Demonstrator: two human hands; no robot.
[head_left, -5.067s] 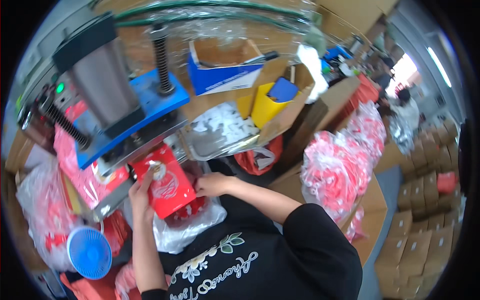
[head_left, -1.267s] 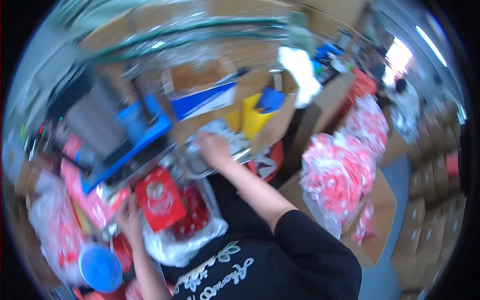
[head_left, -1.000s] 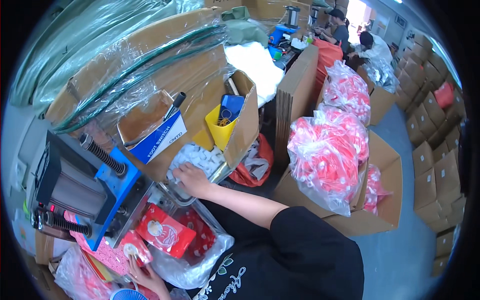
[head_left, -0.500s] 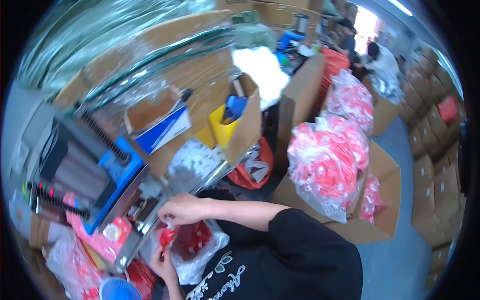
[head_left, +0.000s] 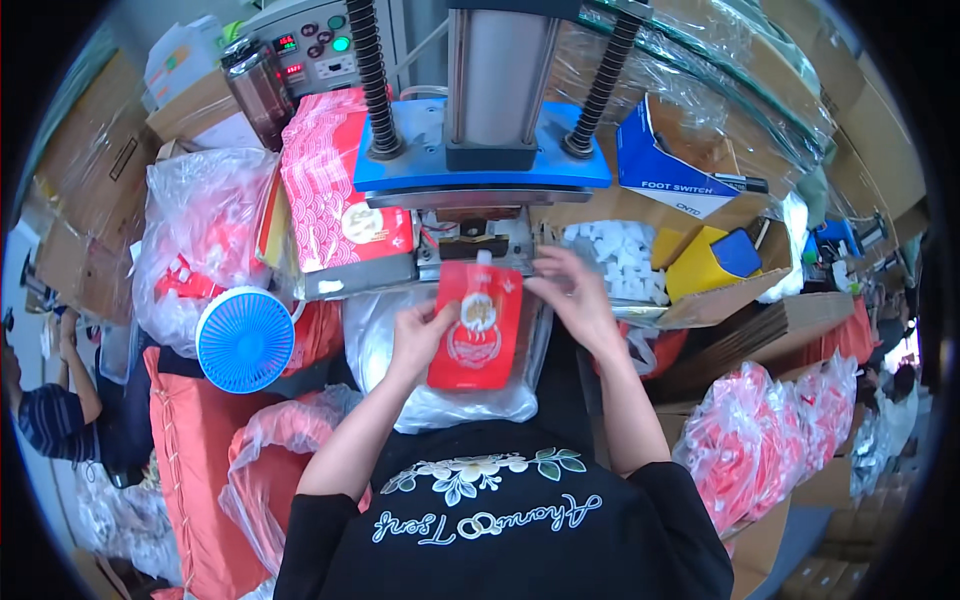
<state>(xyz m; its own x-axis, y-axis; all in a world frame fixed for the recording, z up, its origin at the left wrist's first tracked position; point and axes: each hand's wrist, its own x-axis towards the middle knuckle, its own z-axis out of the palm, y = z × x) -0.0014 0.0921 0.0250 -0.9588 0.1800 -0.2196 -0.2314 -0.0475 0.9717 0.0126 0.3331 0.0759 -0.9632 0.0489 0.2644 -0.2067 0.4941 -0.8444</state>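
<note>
A red spout pouch (head_left: 478, 340) with a gold and white print lies in front of the press, its white spout (head_left: 484, 257) pointing at the metal clamp (head_left: 474, 240). My left hand (head_left: 420, 338) pinches the pouch by its left edge. At the pouch's upper right corner is my right hand (head_left: 578, 295), fingers apart and slightly smeared; whether it touches the pouch I cannot tell. Under the pouch is a clear plastic bag (head_left: 470, 408). The press's blue plate (head_left: 480, 165) stands just beyond the clamp. Small white spouts (head_left: 615, 250) lie heaped to the right.
Flat red pouches (head_left: 330, 190) are stacked left of the press. A blue fan (head_left: 245, 340) stands nearer, beside a bag of red pouches (head_left: 200, 240). A blue and white box (head_left: 670, 160) and a yellow container (head_left: 695, 265) are on the right. Another person (head_left: 60, 410) is at far left.
The view has swung round, bringing the press to the middle. My right hand has gone from a pinch near the pouch's spout to spread fingers. My left hand still holds the pouch.
</note>
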